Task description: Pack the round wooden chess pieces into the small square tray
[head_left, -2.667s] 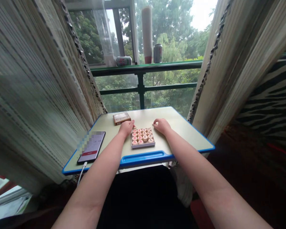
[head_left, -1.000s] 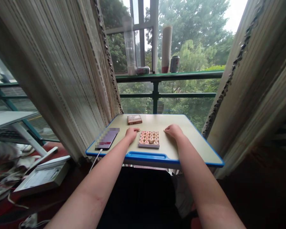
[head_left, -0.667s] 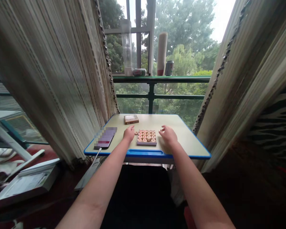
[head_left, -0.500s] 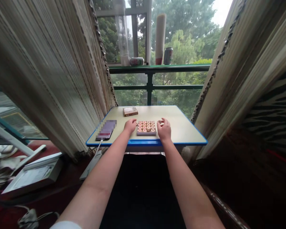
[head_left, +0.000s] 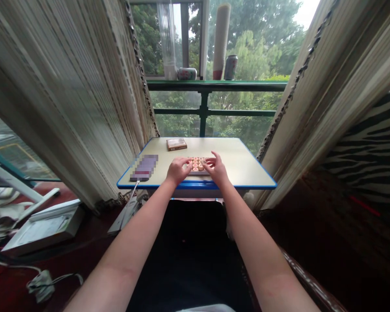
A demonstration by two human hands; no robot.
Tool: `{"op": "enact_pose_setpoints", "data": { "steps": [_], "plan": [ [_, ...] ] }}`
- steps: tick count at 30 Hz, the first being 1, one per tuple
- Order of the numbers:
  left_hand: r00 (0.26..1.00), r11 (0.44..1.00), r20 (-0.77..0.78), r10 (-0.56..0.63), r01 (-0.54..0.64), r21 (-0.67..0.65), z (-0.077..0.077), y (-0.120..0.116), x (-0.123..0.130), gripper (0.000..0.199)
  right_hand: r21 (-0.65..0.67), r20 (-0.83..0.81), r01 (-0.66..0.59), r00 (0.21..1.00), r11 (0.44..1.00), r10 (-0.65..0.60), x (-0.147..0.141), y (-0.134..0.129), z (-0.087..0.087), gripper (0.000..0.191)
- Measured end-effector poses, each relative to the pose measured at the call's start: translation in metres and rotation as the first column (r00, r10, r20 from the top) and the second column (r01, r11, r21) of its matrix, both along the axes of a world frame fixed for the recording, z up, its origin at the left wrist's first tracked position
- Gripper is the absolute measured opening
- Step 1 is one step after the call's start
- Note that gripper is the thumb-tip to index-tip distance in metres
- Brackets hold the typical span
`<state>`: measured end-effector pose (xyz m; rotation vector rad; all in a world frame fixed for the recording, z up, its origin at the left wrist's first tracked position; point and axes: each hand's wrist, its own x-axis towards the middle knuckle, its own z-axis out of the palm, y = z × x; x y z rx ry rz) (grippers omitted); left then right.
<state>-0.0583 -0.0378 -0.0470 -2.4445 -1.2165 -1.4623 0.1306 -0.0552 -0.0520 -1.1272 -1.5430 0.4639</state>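
Observation:
A shallow box of round wooden Chinese chess pieces, with red characters on several of them, lies near the front edge of the table. My left hand is at the box's left side, thumb and fingers pinched over the left column of pieces, apparently around one piece. From the right, my right hand reaches over the box with thumb and forefinger closed on a piece at its right side; its other fingers are raised. My fingers hide the outer columns and part of the box's rim.
A flat brown box lies at the back left of the blue-edged table. At the left is a phone with a white cable. Cans and a stack of paper cups stand on the window ledge. Curtains hang on both sides.
Both hands have moved inward, from beside the box to over its pieces. The view has tilted slightly, so the table sits higher in the picture.

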Motion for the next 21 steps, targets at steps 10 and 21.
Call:
{"op": "enact_pose_setpoints", "data": {
  "steps": [10,21],
  "plan": [
    [0.969,0.982,-0.247,-0.002,0.049,0.184,-0.004,0.003,0.009,0.033,0.002,-0.146,-0.061,0.987,0.998,0.060,-0.005,0.007,-0.001,0.069],
    [0.961,0.941,-0.269,-0.064,0.148,0.304,-0.003,0.000,0.014,0.027,-0.144,-0.266,-0.278,0.935,0.950,0.234,-0.007,-0.011,0.012,0.059]
  ]
}}
